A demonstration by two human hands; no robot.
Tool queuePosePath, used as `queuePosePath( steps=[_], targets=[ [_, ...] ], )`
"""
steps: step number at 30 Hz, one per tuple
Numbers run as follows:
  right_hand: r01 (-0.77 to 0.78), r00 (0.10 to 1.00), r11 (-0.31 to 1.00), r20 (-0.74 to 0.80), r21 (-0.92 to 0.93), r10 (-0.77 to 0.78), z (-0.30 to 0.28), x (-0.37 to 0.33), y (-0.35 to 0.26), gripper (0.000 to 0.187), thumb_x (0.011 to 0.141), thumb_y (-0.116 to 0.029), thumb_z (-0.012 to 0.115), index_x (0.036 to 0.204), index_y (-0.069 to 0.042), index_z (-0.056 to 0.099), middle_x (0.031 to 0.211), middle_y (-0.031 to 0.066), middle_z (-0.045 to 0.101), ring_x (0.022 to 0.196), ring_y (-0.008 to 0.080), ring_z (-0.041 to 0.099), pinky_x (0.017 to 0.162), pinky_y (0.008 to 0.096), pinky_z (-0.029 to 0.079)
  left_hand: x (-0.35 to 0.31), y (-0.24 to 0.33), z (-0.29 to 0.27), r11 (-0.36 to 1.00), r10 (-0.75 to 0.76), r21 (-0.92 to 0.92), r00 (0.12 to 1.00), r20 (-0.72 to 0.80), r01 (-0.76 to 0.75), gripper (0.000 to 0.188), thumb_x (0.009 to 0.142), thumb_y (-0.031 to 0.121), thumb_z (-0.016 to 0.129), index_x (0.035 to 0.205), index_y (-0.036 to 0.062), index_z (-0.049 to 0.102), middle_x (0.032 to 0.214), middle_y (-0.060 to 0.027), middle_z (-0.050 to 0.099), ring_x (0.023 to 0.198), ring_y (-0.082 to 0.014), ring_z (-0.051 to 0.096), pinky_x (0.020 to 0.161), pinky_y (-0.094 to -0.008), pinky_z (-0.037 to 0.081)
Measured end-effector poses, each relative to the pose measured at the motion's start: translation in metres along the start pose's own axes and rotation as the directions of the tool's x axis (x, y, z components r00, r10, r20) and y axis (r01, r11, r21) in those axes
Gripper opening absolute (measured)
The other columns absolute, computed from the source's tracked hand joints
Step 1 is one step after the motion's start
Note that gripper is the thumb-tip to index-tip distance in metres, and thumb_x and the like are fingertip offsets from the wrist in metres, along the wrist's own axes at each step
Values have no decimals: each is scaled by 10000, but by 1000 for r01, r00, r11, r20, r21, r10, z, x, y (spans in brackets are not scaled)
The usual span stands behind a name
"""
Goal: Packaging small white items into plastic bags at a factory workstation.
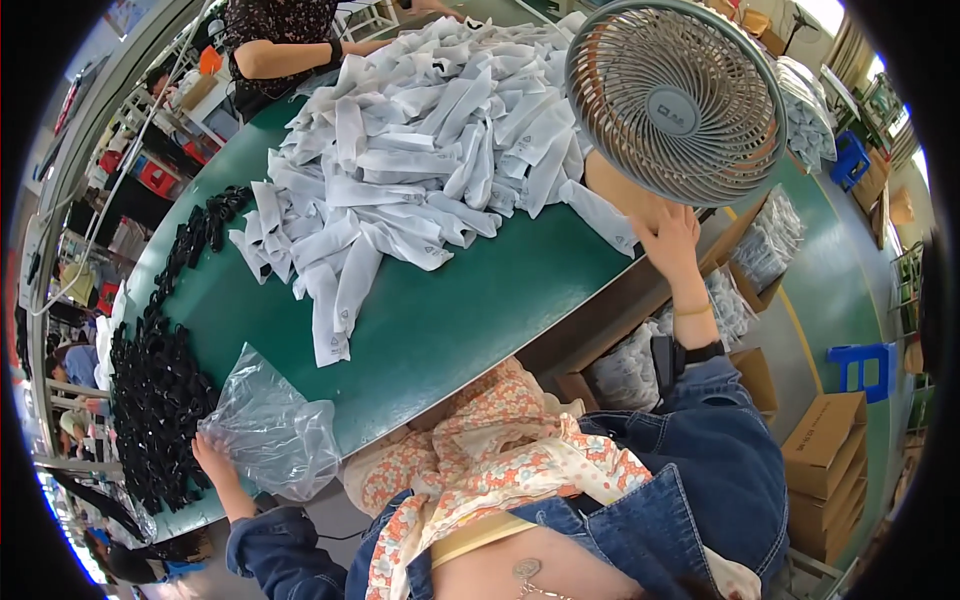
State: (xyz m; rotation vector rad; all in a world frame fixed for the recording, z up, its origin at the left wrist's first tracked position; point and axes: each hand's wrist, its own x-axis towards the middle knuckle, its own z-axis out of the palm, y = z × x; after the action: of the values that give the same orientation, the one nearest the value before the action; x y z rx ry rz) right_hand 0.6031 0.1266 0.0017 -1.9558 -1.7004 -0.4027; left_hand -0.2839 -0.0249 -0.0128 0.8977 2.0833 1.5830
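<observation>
At the lower left, my left hand [218,470] pinches the edge of a clear plastic bag [275,425], which lies crumpled over the table's near edge. Beside that hand is a heap of black coiled cords or straps [155,410]; their exact kind cannot be made out. My right hand [670,240] reaches to the table's right edge with fingers stretched out, below the fan [675,110] and against a brown cardboard surface [625,190]. Near its fingertips lies one white pouch [598,215]. A large pile of similar white pouches [430,150] covers the far middle.
The green table [450,310] curves across the view. Opposite me, a person in a dark patterned top [280,40] reaches toward the pile. Boxes of packed pouches [770,240] stand at the right, with a blue stool [862,370] and stacked cartons [825,450] beyond.
</observation>
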Motion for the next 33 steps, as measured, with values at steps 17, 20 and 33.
queuePosePath(
  steps=[17, 20, 33],
  targets=[
    [16, 965, 994, 257, 111, -44, 59, -15, -215, 815, 781, -565, 589, 1422, -139, 321, 1461, 309, 154, 1289, 580, 173, 1027, 638, 181, -107, 35, 91, 977, 136, -166, 990, 26, -130, 516, 925, 169, 522, 1368, 41, 290, 1052, -84, 541, 925, -154, 528, 806, -262, 424],
    [119, 918, 984, 363, 134, -161, 39, -25, -244, 834, 766, -555, 610, 1431, -154, 305, 1474, 296, 132, 1309, 560, 154, 1009, 670, 170, -109, 35, 89, 963, 145, -236, 989, 35, -133, 583, 889, 56, 563, 1389, 61, 264, 935, -43, 560, 813, -99, 511, 732, -209, 405],
    [290, 864, 945, 382, 152, -327, 34, -41, -263, 765, 743, -431, 668, 1393, -166, 362, 1510, 173, 156, 1355, 458, 180, 981, 698, 201, -113, 83, 105, 965, 16, -262, 984, 180, 32, 559, 854, -31, 567, 1354, 25, 323, 946, -26, 492, 711, -85, 484, 664, -230, 463]
  ],
)
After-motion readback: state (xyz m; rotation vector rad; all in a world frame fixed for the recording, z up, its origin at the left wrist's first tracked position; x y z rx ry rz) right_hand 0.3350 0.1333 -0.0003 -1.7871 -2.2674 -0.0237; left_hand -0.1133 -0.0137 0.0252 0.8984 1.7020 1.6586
